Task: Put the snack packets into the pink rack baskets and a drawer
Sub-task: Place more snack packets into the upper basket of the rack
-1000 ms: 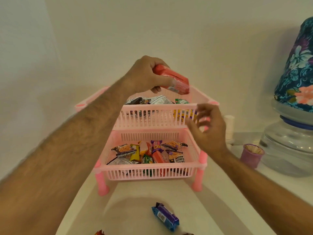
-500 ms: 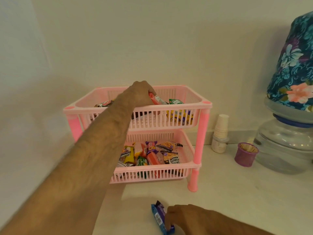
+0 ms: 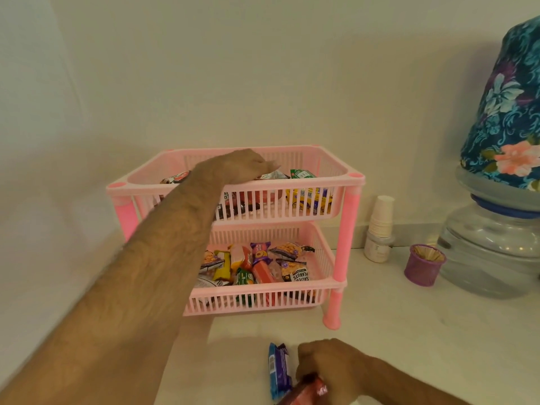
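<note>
A pink two-tier rack stands against the wall on the white counter. Its top basket (image 3: 344, 182) and lower basket (image 3: 321, 287) both hold several snack packets. My left hand (image 3: 242, 168) hangs over the top basket at rim height with loosely bent fingers and nothing in it. A red packet (image 3: 254, 197) lies below it, seen through the slats. At the counter's near edge my right hand (image 3: 330, 369) grips a second red packet (image 3: 309, 391). A blue and purple packet (image 3: 279, 369) lies flat just left of that hand.
Right of the rack stand a stack of paper cups (image 3: 381, 217) and a small purple holder of toothpicks (image 3: 423, 266). A water dispenser (image 3: 491, 252) with a floral-covered bottle (image 3: 508, 112) fills the far right. The wall is close behind the rack.
My left hand lowered the red packet into the top basket and let it go. My right hand dropped to the counter, passed the blue packet and closed on another red packet.
</note>
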